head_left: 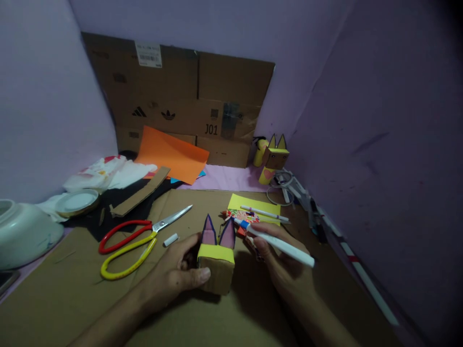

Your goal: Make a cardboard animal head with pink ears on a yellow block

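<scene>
My left hand (181, 270) grips a small cardboard box (216, 275) from its left side, thumb on the front face. The box has a yellow paper top and two pointed purple ears (226, 236) edged in dark ink. In my right hand (285, 260) is a white marker with a blue band (285, 248), its tip close to the right ear; I cannot tell whether they touch. A white marker cap (170, 240) lies left of the box. Behind my right hand are a patterned piece (242, 216), a thin white pen (264, 213) and a yellow paper sheet (237, 200).
Scissors with red and yellow handles (144, 246) lie open at left. Beyond them are a cardboard strip (141, 195), orange paper (170, 154) and a white pot (25, 236). An eared cardboard figure (275, 159) stands at the back right, before a cable (280, 190). Walls enclose both sides.
</scene>
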`<state>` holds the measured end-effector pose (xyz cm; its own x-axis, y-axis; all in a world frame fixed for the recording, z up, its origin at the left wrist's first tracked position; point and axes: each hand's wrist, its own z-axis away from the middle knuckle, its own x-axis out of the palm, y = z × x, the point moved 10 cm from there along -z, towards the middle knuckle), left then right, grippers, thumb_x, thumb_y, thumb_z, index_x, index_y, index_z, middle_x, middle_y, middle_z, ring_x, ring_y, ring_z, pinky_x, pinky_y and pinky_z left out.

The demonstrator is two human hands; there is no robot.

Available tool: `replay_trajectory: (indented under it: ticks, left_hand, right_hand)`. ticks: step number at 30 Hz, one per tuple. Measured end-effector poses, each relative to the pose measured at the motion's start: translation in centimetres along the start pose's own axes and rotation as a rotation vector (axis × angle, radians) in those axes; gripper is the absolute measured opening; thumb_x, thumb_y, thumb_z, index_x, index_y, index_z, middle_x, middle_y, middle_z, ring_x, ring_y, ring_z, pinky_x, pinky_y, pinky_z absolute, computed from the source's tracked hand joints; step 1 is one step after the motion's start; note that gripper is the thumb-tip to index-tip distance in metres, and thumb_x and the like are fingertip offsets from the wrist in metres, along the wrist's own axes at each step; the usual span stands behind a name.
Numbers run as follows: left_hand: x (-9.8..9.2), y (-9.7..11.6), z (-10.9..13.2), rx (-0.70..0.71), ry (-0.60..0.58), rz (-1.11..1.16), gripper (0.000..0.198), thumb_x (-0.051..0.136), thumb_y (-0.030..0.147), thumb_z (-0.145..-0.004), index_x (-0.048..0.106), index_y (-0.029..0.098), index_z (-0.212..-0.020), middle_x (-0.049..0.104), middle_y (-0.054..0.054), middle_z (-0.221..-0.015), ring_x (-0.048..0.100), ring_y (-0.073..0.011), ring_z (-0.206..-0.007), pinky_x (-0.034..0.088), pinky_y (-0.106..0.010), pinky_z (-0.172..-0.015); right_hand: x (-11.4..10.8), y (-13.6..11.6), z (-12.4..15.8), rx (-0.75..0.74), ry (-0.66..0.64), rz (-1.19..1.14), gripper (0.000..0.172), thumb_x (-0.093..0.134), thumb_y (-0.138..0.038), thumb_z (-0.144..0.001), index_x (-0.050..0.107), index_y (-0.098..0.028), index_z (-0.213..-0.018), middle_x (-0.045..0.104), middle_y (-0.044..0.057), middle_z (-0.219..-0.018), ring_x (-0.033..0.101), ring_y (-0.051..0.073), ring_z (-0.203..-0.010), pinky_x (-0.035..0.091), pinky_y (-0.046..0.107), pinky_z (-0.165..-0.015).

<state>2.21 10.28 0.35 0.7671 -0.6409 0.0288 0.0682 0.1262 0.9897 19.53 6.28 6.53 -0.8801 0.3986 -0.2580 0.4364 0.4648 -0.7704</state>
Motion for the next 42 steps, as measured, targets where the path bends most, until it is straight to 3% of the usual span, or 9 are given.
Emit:
replay_trajectory:
  ticks: [8, 14, 19, 29, 33, 42]
  left_hand:
    - [0.0, 0.0, 0.0, 0.017, -0.006, 0.037, 0.058, 0.070, 0.039, -0.067, 0.058, 0.016, -0.119, 0.069, -0.004, -0.096, 0.061, -0.0279, -0.095, 0.049, -0.030, -0.074]
    - [0.0, 0.0, 0.0, 0.008, 0.000, 0.013, 0.057, 0.069, 0.041, -0.067, 0.058, 0.019, -0.118, 0.070, -0.003, -0.101, 0.062, -0.0270, -0.094, 0.050, -0.030, -0.073]
    - [0.1, 0.1, 0.1, 0.011, -0.019, 0.051, 0.059, 0.069, 0.038, -0.068, 0.056, 0.017, -0.121, 0.069, -0.005, -0.105, 0.061, -0.0285, -0.100, 0.050, -0.032, -0.080]
    - [0.0, 0.1, 0.2, -0.013, -0.010, 0.008, 0.058, 0.070, 0.039, -0.068, 0.057, 0.019, -0.121, 0.069, -0.003, -0.103, 0.062, -0.0259, -0.094, 0.049, -0.028, -0.075]
    - [0.1, 0.2, 0.2, 0.004, -0.023, 0.039, 0.055, 0.070, 0.038, -0.070, 0.057, 0.019, -0.120, 0.069, -0.003, -0.107, 0.062, -0.0258, -0.096, 0.049, -0.030, -0.079]
    - [0.1, -0.1, 0.2, 0.010, -0.030, 0.057, 0.059, 0.072, 0.040, -0.069, 0.057, 0.018, -0.122, 0.069, -0.004, -0.101, 0.062, -0.0266, -0.094, 0.049, -0.029, -0.074]
  right_hand:
    - [0.1, 0.9, 0.3, 0.079, -0.021, -0.062, 0.013, 0.064, -0.023, -0.086, 0.072, -0.027, -0.096, 0.075, 0.003, -0.091, 0.070, 0.020, -0.083, 0.054, 0.032, -0.075]
    - [0.0, 1.6, 0.7, 0.142, -0.011, -0.111, 0.010, 0.064, -0.027, -0.085, 0.073, -0.026, -0.092, 0.072, 0.004, -0.084, 0.068, 0.019, -0.072, 0.052, 0.029, -0.062]
    - [-0.1, 1.6, 0.8, 0.149, -0.002, -0.138, 0.009, 0.065, -0.027, -0.084, 0.073, -0.026, -0.089, 0.072, 0.004, -0.085, 0.067, 0.019, -0.073, 0.050, 0.027, -0.060]
    - [0.0, 1.3, 0.9, 0.164, 0.026, -0.200, 0.008, 0.065, -0.025, -0.083, 0.073, -0.024, -0.081, 0.070, 0.002, -0.074, 0.063, 0.016, -0.064, 0.047, 0.025, -0.056]
    - [0.2, 0.8, 0.8, 0.124, -0.025, -0.139, 0.009, 0.065, -0.024, -0.082, 0.072, -0.023, -0.078, 0.069, 0.001, -0.068, 0.061, 0.015, -0.059, 0.045, 0.024, -0.052]
    - [0.1, 1.4, 0.9, 0.107, 0.008, -0.218, 0.011, 0.064, -0.023, -0.085, 0.073, -0.029, -0.089, 0.073, 0.001, -0.082, 0.065, 0.014, -0.067, 0.050, 0.021, -0.055]
